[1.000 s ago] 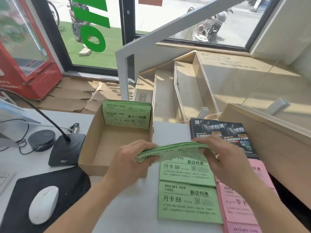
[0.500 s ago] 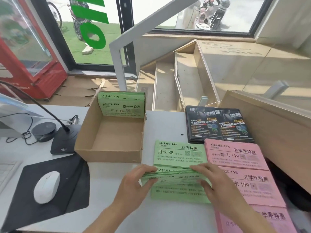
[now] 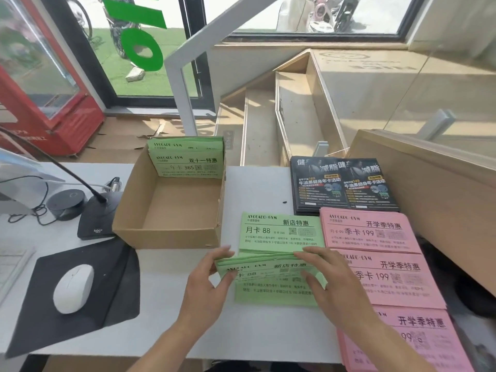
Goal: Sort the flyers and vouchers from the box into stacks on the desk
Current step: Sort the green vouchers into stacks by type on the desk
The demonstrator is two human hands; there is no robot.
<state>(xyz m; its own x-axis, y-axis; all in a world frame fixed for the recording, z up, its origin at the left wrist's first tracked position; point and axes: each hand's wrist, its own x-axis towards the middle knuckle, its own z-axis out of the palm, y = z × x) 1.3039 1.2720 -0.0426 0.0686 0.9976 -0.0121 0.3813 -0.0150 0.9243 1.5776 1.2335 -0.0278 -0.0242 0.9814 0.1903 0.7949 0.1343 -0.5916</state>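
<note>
A thick bundle of green vouchers [image 3: 268, 272] sits low over the near green stack [image 3: 273, 294] on the white desk [image 3: 257, 189]. My left hand [image 3: 212, 283] grips the bundle's left edge. My right hand [image 3: 322, 280] lies over its right side, fingers curled onto it. Behind it lies another green stack [image 3: 279, 232]. The open cardboard box [image 3: 166, 237] stands to the left, with green vouchers [image 3: 188, 162] leaning on its far wall. Several pink voucher stacks [image 3: 370, 232] line the right side. Black flyers [image 3: 341, 183] lie behind them.
A white mouse [image 3: 73, 288] sits on a black pad [image 3: 80, 299] at the left. A desk microphone base [image 3: 96, 218] and a round black puck [image 3: 65, 202] stand behind it. A wooden counter wall [image 3: 434, 200] borders the right. Stairs lie beyond the desk.
Both hands have brought the green bundle down from above the desk toward me, onto the near green stack. The view has tilted down as well.
</note>
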